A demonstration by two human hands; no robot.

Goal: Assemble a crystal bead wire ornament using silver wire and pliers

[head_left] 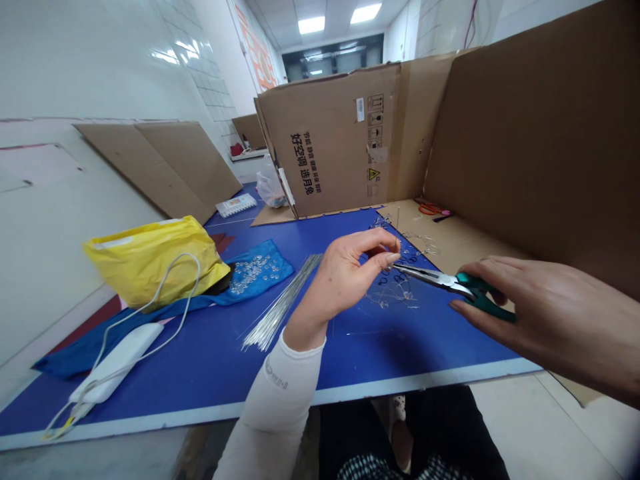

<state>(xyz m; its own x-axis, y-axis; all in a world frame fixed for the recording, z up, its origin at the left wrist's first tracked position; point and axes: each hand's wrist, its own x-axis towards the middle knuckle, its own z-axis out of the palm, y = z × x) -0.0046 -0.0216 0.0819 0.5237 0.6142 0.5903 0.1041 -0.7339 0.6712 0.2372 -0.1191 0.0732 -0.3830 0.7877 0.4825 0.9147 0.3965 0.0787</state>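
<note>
With left hand, pinching thin wire, seemingly upright | with right hand, gripping pliers by handles, aimed at left pinch | may nip skin through poor aim | below fingers, may snag wire pieces through working low

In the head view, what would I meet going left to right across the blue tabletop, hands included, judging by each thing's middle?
Yellow plastic bag → clear beads → bundle of thin metal wires → left hand → green-handled needle-nose pliers → right hand.
</note>
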